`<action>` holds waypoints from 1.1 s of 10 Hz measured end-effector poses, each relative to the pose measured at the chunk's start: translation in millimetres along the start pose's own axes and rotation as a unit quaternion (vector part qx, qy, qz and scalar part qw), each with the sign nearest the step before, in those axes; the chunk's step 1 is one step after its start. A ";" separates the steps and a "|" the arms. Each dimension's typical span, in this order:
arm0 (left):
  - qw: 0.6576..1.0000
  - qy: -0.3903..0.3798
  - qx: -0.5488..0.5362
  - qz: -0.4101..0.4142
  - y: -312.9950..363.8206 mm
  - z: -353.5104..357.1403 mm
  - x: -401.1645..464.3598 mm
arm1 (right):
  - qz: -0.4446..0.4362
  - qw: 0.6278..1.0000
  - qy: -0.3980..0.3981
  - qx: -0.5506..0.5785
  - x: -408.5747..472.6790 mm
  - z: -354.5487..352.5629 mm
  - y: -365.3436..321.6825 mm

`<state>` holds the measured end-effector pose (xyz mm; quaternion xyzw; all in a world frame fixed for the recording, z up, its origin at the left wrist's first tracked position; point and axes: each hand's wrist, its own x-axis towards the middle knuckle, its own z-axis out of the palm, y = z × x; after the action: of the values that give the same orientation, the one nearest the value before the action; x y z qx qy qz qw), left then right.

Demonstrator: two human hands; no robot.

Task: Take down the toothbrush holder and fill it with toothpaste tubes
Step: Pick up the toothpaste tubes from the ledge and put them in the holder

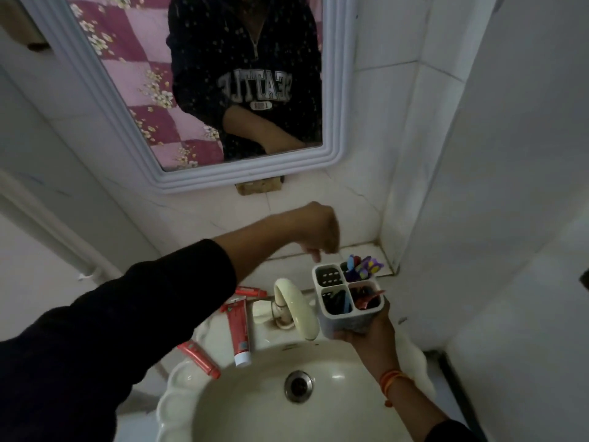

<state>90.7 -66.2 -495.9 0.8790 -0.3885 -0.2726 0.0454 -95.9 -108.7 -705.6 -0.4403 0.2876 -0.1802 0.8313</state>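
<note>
My right hand [373,334] grips a white four-compartment toothbrush holder [349,299] from below, held above the sink's right rim. Colourful toothbrushes [363,267] stand in its far right compartment, a red tube [366,299] lies in the near right one, and dark items fill the near left. The far left compartment holds nothing. My left hand [318,231] hovers just above and left of the holder, fingers loosely curled downward, nothing in it. Three red toothpaste tubes lie on the sink's left rim: one [238,330] beside the tap, one [199,358] nearer me, one [251,291] behind.
A cream tap [296,306] curves over the basin between the tubes and the holder. The white sink [178,397] has a metal drain [298,386]. A white-framed mirror [338,90] hangs on the tiled wall above. A tiled ledge [360,250] runs behind the holder.
</note>
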 end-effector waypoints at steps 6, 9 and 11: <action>0.979 0.008 0.206 -0.010 -181.7 103.9 30.9 | 0.149 0.978 0.014 0.147 21.3 5.3 0.4; 0.990 0.036 0.075 0.111 -57.3 11.6 -13.5 | -0.034 0.998 0.013 -0.053 -0.4 10.8 -4.7; 0.967 -0.081 0.203 0.133 33.9 7.9 -26.7 | 0.046 0.998 0.000 -0.031 22.4 7.7 0.6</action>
<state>49.6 -69.8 -480.8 0.7852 -0.5514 -0.2499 -0.1302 -73.8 -115.9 -709.8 -0.4518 0.3130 -0.1325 0.8248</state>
